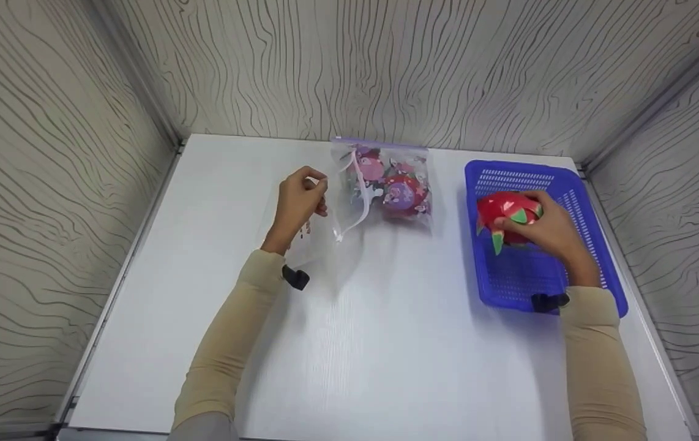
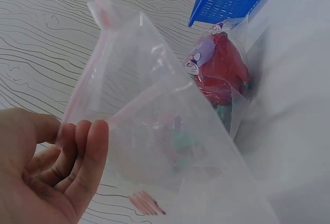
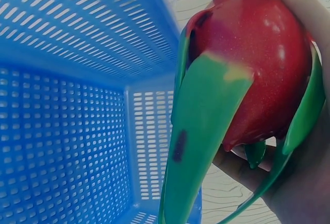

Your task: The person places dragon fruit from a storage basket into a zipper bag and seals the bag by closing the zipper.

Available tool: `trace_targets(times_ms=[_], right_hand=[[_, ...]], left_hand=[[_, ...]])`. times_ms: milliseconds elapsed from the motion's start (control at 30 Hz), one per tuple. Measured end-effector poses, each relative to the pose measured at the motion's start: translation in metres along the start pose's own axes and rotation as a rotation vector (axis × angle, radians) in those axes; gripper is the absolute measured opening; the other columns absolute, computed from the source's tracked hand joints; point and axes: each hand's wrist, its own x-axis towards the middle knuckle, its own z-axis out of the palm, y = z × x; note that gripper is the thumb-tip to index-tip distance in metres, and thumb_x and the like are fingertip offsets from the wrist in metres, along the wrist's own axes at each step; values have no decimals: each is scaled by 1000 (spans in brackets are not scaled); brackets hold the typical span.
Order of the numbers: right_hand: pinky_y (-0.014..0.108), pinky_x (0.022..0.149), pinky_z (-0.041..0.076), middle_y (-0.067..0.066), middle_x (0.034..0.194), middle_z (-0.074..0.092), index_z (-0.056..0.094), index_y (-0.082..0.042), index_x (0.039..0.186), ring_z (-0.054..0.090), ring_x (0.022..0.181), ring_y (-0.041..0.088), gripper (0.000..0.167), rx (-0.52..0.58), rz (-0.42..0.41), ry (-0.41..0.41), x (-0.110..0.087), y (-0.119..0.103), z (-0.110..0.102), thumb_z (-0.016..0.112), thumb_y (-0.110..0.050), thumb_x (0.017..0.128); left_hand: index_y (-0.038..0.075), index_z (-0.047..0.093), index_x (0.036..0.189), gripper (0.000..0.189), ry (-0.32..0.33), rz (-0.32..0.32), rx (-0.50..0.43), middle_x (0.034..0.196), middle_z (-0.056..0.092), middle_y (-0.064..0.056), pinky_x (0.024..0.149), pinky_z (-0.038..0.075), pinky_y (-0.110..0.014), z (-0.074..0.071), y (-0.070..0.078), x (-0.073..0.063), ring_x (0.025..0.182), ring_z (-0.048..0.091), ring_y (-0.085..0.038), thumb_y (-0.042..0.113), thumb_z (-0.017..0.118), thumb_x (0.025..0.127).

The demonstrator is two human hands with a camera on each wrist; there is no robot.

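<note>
My left hand (image 1: 302, 199) pinches the zip edge of a clear zip bag (image 2: 170, 110), whose mouth gapes. Faint reddish marks show on this bag's side. In my right hand (image 1: 557, 229) I grip a glossy red dragon fruit (image 3: 252, 59) with green leaf tips, held over the blue basket (image 1: 477, 269). To the right of the clear bag, a printed zip bag (image 1: 426, 156) with a purple top strip holds another red dragon fruit, partly hidden by pink and purple cartoon prints. The left wrist view shows that bagged fruit (image 2: 223, 69) behind the clear plastic.
The slotted basket stands at the right side of the white table (image 1: 374, 349). Wood-patterned panels (image 1: 300, 67) rise along the back and both sides. Each wrist carries a small black camera mount (image 1: 296, 277).
</note>
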Motion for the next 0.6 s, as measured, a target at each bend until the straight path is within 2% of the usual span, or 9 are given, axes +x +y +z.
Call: trace_targets(times_ms=[333, 600], right_hand=[[72, 108, 49, 31, 153, 47, 32, -6, 162, 49, 135, 51, 108, 8, 21, 2, 7, -13, 2, 77, -69, 86], [70, 108, 50, 28, 153, 49, 35, -8, 160, 51, 134, 49, 106, 2, 10, 10, 12, -23, 4, 79, -68, 85]], left_hand=[[1, 71, 112, 13, 7, -4, 14, 69, 64, -5, 56, 64, -32, 1, 0, 0, 53, 64, -14, 10, 64, 105], [2, 71, 111, 13, 14, -12, 18, 69, 64, -5, 57, 65, -32, 0, 1, -1, 53, 64, -13, 12, 65, 105]])
